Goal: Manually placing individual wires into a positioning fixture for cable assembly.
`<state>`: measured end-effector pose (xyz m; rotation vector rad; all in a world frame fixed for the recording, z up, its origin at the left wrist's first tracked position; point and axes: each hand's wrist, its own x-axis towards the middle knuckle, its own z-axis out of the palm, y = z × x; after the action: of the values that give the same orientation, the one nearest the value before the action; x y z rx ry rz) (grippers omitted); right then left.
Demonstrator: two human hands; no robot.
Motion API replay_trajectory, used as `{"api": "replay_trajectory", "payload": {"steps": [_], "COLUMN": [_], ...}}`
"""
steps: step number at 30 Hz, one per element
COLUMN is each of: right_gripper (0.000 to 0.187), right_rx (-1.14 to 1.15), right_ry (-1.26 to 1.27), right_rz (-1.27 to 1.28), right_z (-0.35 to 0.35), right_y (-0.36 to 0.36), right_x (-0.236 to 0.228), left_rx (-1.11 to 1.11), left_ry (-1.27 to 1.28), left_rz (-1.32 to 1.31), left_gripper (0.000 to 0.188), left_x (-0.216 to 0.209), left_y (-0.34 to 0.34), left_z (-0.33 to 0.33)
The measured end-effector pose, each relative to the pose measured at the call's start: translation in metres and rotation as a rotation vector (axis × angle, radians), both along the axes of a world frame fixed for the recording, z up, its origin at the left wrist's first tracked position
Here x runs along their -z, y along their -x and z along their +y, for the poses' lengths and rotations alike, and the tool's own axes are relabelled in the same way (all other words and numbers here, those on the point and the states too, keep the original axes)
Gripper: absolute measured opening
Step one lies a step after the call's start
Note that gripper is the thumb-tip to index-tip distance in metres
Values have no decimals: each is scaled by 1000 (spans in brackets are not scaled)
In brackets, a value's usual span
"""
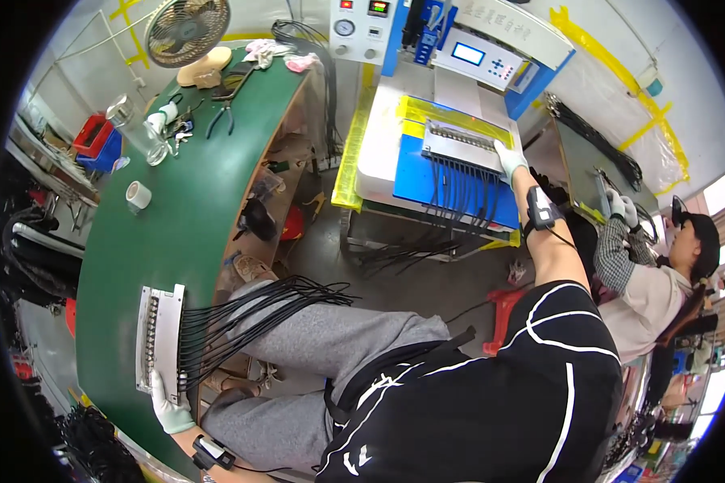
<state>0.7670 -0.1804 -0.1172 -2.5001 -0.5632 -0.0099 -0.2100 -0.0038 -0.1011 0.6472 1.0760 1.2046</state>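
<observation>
My left hand (171,409), in a white glove, grips the near end of a metal cable fixture (167,338) on the green table. A row of small connectors runs along this fixture, and its black cables (242,322) trail right, over my grey-trousered leg. My right hand (510,161), also gloved, is stretched out to the machine and closed on the right end of a second metal fixture (459,150). That one lies on the blue plate (411,173), its black cables hanging over the front edge. The undersides of both grips are hidden.
The machine's control box (475,56) stands behind the plate. Pliers (220,121), a white tape roll (138,195), a glass jar (149,145) and a fan (187,32) are on the green table (169,233). A co-worker (652,282) sits at right, beside a red stool (503,318).
</observation>
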Motion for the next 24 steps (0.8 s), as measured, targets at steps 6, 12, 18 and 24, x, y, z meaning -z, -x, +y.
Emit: {"api": "replay_trajectory", "payload": {"steps": [6, 12, 18, 24], "right_gripper": [69, 69, 62, 46], "right_rx": [111, 130, 43, -225], "right_ry": [631, 649, 462, 262], "right_rz": [-6, -121, -112, -164], "right_z": [30, 24, 26, -90], "right_y": [106, 113, 109, 55], "right_x": [-65, -74, -46, -33], "left_rx": [-128, -97, -82, -57], "left_ry": [36, -9, -46, -40], "left_rz": [98, 116, 175, 151], "left_gripper": [53, 54, 54, 53], "left_x": [-19, -8, -5, -17], "left_y": [7, 12, 28, 1], "left_z": [-10, -4, -16, -8]}}
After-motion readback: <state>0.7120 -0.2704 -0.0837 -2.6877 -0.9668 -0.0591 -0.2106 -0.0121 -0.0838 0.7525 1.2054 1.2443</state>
